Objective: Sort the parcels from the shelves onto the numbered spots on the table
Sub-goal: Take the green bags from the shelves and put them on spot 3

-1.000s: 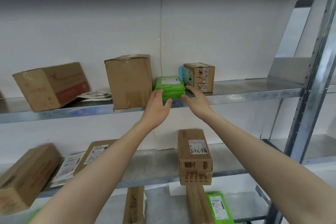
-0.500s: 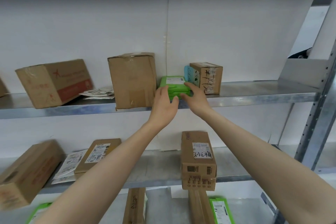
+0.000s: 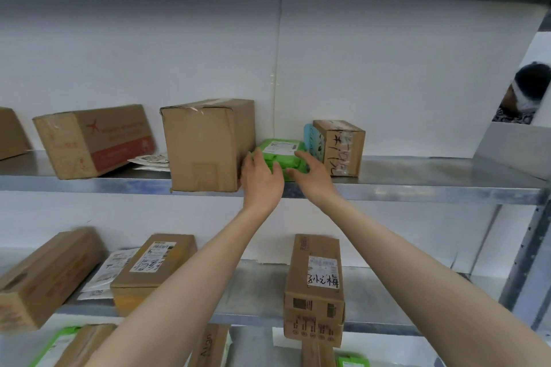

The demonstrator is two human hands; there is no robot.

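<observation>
Both closer in than a sec ago: left grip [image 3: 262, 177] and right grip [image 3: 313, 173], fingers loosely spread, touch the sides of the green parcel [image 3: 278, 149].

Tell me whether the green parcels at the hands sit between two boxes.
Yes: the green parcels lie between the tall cardboard box and the small marked box.
</observation>
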